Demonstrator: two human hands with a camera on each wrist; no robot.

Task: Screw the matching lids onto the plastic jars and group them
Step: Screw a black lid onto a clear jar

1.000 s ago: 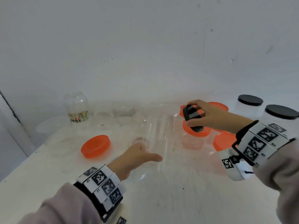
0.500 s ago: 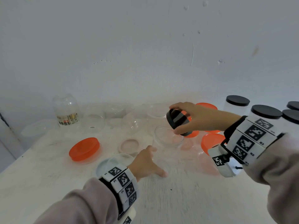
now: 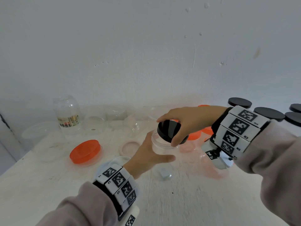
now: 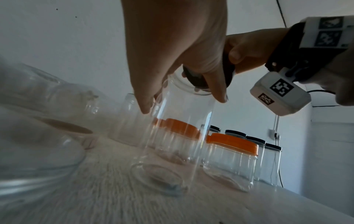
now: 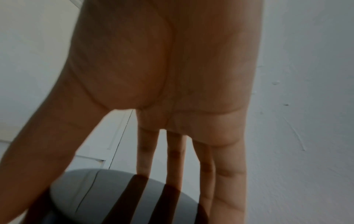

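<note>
Your clear jar [image 3: 160, 148] stands upright at the centre of the frame, mouth open. Your black lid [image 3: 169, 130] sits tilted over its rim, not yet seated. Orange-lidded jars [image 4: 232, 160] and black-lidded jars [image 3: 267, 113] cluster at right.

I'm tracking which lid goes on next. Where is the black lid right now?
In the head view the black lid sits centre frame, tilted, held by the right hand at the mouth of the clear jar that the left hand grips.
</note>
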